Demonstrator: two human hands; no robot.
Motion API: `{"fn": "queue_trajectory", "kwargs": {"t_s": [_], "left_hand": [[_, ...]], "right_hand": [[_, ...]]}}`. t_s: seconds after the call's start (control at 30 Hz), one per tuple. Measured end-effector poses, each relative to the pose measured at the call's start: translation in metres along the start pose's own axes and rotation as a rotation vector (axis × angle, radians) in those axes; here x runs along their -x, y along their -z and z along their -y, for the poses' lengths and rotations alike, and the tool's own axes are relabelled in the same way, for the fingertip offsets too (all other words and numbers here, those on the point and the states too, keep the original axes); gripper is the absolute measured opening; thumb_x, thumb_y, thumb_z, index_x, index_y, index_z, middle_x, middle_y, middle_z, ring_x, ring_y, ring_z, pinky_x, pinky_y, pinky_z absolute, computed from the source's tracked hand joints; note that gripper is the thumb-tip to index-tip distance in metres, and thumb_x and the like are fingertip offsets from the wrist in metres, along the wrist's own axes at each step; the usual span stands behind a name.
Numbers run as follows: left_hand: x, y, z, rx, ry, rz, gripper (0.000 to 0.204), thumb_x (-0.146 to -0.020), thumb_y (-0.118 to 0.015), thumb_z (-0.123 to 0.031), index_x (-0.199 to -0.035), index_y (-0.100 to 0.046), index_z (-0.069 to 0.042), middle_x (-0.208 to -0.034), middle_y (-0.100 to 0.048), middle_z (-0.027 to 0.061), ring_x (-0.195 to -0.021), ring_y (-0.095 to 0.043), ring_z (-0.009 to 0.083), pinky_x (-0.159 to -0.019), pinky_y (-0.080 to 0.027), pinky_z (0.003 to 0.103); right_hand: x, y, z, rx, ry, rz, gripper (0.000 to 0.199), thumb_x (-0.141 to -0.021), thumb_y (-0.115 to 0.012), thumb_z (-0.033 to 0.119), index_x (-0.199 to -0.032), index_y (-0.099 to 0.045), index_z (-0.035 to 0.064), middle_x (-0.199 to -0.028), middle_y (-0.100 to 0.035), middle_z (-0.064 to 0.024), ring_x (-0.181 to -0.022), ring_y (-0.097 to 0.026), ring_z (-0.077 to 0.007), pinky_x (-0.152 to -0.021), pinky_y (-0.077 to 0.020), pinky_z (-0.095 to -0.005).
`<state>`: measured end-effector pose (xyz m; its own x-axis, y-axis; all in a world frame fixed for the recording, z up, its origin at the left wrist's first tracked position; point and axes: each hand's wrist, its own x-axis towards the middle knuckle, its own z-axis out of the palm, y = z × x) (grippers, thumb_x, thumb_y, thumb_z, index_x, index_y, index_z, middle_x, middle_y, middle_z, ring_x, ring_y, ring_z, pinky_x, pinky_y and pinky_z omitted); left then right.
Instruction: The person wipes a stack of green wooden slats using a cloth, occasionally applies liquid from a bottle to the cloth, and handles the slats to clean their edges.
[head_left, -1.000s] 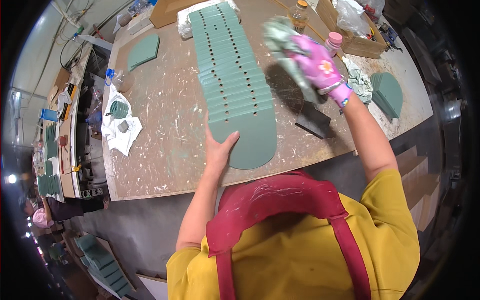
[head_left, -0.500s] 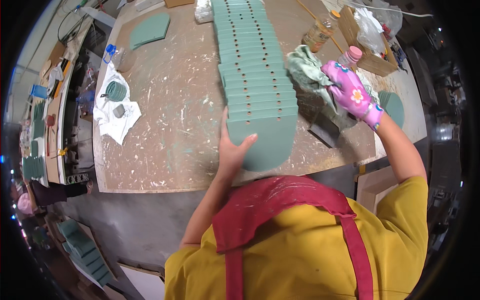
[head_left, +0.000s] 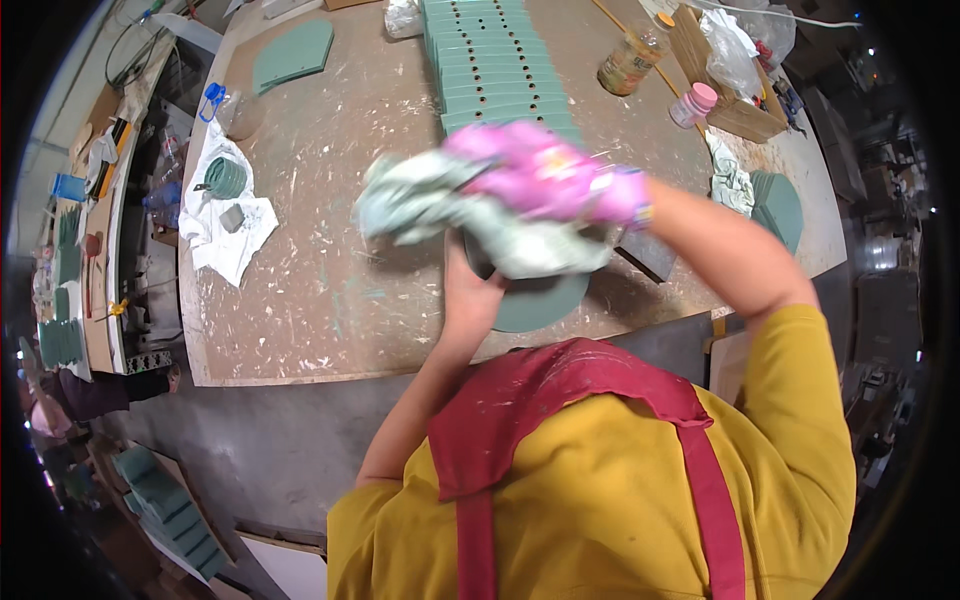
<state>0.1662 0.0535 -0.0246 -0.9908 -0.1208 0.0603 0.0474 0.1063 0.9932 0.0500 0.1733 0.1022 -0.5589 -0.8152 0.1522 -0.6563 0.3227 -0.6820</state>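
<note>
A long row of overlapping green panels [head_left: 490,70], rounded at the near end and with two lines of small holes, runs down the table toward me. My bare left hand [head_left: 472,300] grips the left edge of the nearest green panel [head_left: 545,302], thumb on top; the rag hides its fingers in part. Above the panels, my right hand [head_left: 545,175], in a pink flowered glove, is closed on a crumpled pale green rag [head_left: 415,200]. Both glove and rag are blurred by motion, and they cover the middle of the row.
On the right are a dark block [head_left: 647,257], a pink-capped bottle [head_left: 693,104], an orange-capped bottle [head_left: 632,68], a wooden box [head_left: 735,100] and stacked green pieces [head_left: 776,210]. A white cloth [head_left: 225,245] with a green coil [head_left: 225,178] lies left, below a loose green panel [head_left: 293,57].
My right hand has swung left with the rag, from beside the bottles to over the near panels. My left hand stays at the panel's left edge.
</note>
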Motion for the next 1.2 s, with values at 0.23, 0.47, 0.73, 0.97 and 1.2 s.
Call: {"fn": "queue_trajectory", "kwargs": {"t_s": [0.23, 0.47, 0.73, 0.97, 1.2], "left_hand": [[-0.025, 0.013, -0.01, -0.022, 0.074, 0.164, 0.108, -0.068, -0.079, -0.014, -0.146, -0.005, -0.003, -0.143, -0.025, 0.025, -0.129, -0.032, 0.0297, -0.104, -0.031, 0.037], [-0.029, 0.014, -0.021, 0.131, 0.313, 0.336, 0.06, -0.071, -0.078, -0.012, -0.122, -0.05, 0.003, -0.115, -0.059, 0.0129, -0.107, -0.055, 0.0184, -0.091, -0.045, 0.032], [-0.028, 0.009, -0.001, 0.393, 0.145, 0.221, 0.102, -0.069, -0.075, -0.007, -0.146, -0.008, 0.0, -0.135, -0.037, 0.0177, -0.125, -0.039, 0.0251, -0.104, -0.035, 0.038], [-0.031, 0.013, 0.004, 0.142, 0.177, 0.316, 0.079, -0.072, -0.074, -0.002, -0.137, -0.028, 0.001, -0.116, -0.057, 0.0117, -0.103, -0.058, 0.0208, -0.091, -0.046, 0.034], [-0.026, 0.011, -0.004, 0.324, 0.13, 0.198, 0.092, -0.071, -0.074, -0.005, -0.142, -0.016, 0.002, -0.122, -0.048, 0.0142, -0.111, -0.051, 0.0214, -0.094, -0.043, 0.034]], "right_hand": [[0.055, 0.034, -0.035, 0.33, -0.008, 0.056, 0.036, -0.073, -0.058, 0.007, -0.109, -0.056, 0.0041, -0.101, -0.052, -0.0164, -0.095, -0.054, -0.0336, -0.086, -0.0448, -0.0423], [-0.039, -0.054, -0.014, 0.373, 0.221, -0.079, 0.019, -0.078, -0.058, 0.015, -0.092, -0.052, 0.004, -0.084, -0.052, -0.0169, -0.075, -0.058, -0.0325, -0.064, -0.0472, -0.0414], [0.057, 0.047, -0.045, 0.322, -0.069, -0.034, 0.029, -0.082, -0.058, 0.014, -0.109, -0.056, 0.0054, -0.097, -0.061, -0.0161, -0.087, -0.063, -0.0335, -0.075, -0.0509, -0.0399], [-0.031, -0.046, -0.01, 0.404, -0.05, 0.131, 0.029, -0.074, -0.062, 0.016, -0.101, -0.053, 0.0062, -0.089, -0.058, -0.0182, -0.076, -0.061, -0.0341, -0.062, -0.0498, -0.0433], [0.021, 0.046, -0.028, 0.01, -0.244, -0.157, 0.039, -0.079, -0.06, 0.019, -0.117, -0.058, 0.0095, -0.102, -0.064, -0.0135, -0.092, -0.063, -0.0309, -0.083, -0.0495, -0.0405]]}}
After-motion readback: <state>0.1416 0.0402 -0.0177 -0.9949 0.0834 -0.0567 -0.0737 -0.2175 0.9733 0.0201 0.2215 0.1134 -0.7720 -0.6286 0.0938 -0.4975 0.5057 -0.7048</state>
